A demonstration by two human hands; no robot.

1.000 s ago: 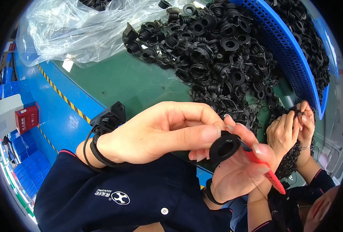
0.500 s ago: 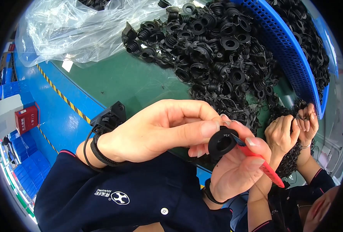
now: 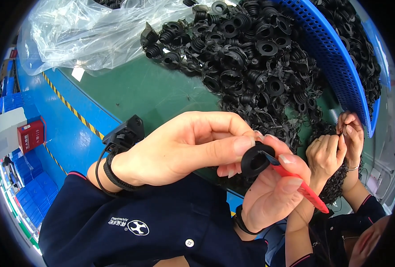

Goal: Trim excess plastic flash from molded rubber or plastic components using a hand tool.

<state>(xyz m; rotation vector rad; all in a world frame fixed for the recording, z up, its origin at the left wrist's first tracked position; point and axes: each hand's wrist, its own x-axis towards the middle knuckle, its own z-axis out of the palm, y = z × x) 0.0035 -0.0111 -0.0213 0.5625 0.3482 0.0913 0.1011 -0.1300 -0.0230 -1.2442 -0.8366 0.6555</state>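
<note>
Black rubber ring (image 3: pixel 246 162) and fingers sit close together, so the largest risk is a jabbed fingertip, should the red-handled tool (image 3: pixel 312 196) slip off the ring's right edge, where its tip appears to be. Next, pushing too hard could nick the rubber; least, a weak pinch could drop it. It lies right of the left hand (image 3: pixel 184 149), pinched at its far-left edge, and left of the right hand (image 3: pixel 268 196), whose thumb and fingers grip the tool.

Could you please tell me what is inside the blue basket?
The blue basket holds heaped black parts, some ring-shaped. Its bottom, and whatever lies deeper, cannot be seen: the side wall and the upper parts cover them.
</note>
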